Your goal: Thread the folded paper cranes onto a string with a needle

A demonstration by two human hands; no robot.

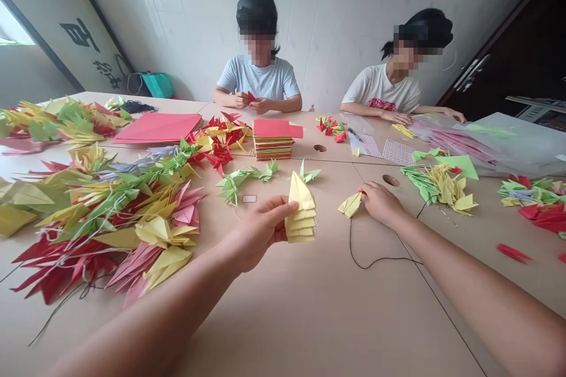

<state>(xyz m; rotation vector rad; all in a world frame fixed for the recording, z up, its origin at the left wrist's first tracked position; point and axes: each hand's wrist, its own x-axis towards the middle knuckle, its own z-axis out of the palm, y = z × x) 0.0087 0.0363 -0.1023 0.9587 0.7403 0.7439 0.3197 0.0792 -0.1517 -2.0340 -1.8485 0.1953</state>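
My left hand (265,227) pinches several folded yellow papers (301,215), stacked in steps with a pointed tip upward. To the right, my right hand (381,205) has its fingers closed on a single folded yellow paper piece (351,205) just above the table. A thin black cord (367,266) hangs from that piece and curves over the table toward the right forearm. Green folded cranes (247,179) lie behind my left hand.
Colourful folded-paper strings (110,206) cover the left side. A square-paper stack (273,144) and red sheets (160,128) lie farther back. Green and yellow folded pieces (442,184) are at right, near table holes (391,180). Two people sit across, one holding red paper (251,96).
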